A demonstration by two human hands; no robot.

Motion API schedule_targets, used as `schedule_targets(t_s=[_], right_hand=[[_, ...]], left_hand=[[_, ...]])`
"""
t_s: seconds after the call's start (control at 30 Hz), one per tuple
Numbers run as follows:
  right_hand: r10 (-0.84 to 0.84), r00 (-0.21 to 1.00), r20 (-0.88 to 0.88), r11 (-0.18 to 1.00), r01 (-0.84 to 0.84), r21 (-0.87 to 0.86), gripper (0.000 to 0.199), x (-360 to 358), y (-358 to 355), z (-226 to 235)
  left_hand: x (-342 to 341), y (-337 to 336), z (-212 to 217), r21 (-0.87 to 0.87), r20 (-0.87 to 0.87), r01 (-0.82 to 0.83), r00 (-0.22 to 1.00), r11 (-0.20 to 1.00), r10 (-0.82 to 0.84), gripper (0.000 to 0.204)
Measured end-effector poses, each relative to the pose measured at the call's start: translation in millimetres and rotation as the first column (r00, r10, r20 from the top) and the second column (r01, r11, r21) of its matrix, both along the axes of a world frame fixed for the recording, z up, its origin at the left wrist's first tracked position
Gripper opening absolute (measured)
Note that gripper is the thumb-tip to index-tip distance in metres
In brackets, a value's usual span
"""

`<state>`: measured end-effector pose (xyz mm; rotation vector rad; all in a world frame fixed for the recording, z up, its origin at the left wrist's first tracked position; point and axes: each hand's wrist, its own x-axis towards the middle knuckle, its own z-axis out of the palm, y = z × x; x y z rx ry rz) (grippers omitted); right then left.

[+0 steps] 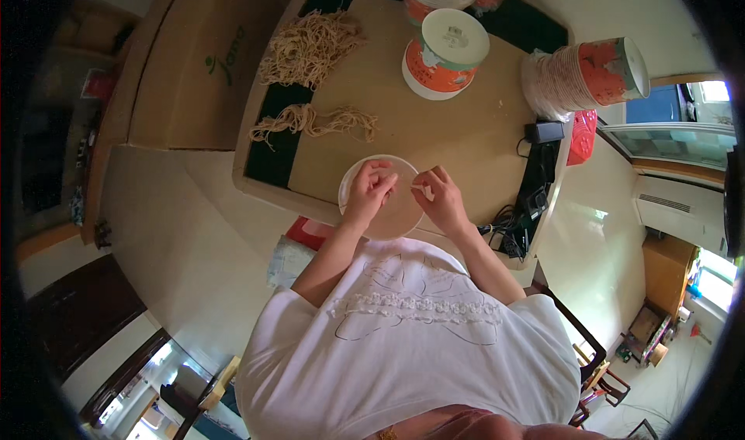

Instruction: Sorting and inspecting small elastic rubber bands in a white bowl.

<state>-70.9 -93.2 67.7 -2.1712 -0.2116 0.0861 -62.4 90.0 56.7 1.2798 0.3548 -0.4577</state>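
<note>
Near the front edge of the table, a round white paper tub [393, 221] stands in front of my body, its mouth facing up. My left hand [371, 192] is above its left side with fingers curled and thumb pressed in; what it holds, if anything, is hidden. Over the tub's right rim, my right hand [442, 198] pinches with thumb and forefinger. A small pale bit shows at those fingertips, too small to name. Beyond the tub lie a short row of beige cords [314, 122] and a larger tangled heap of cords [310, 50].
An upturned orange-and-white paper tub [446, 67] stands farther back on the cardboard sheet [434, 141]. A nested stack of tubs [586, 74] lies at the right. A black power adapter [545, 133] and cables [504, 226] lie along the right edge. A large cardboard box [194, 67] stands left.
</note>
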Motion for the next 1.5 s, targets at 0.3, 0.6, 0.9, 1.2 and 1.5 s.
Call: schedule_targets(t_s=[0.3, 0.6, 0.9, 1.2, 1.5], right_hand=[[-0.032, 0.988, -0.151, 0.996, 0.044, 0.077, 0.009, 0, -6, 1], [-0.024, 0.989, -0.149, 0.996, 0.036, 0.081, 0.007, -1, -44, -4], [-0.022, 0.990, -0.138, 0.995, 0.035, 0.092, 0.007, 4, -34, -4], [0.039, 0.992, -0.119, 0.997, -0.030, 0.078, 0.008, 15, -16, 0], [0.038, 0.996, -0.079, 0.996, -0.031, 0.085, 0.016, 5, -8, -2]], left_hand=[[-1, 13, -26, 0.350, 0.335, -0.075, 0.941, 0.934, -0.050, 0.021], [-6, 9, -27, 0.628, 0.321, -0.050, 0.926, 0.777, -0.200, 0.023], [-4, -4, -20, 0.774, 0.438, -0.129, 0.816, 0.620, -0.377, 0.037], [-10, -33, -12, 0.766, 0.554, -0.178, 0.672, 0.618, -0.492, 0.009], [-14, -12, -28, 0.342, 0.265, 0.120, 0.939, 0.932, -0.218, 0.011]])
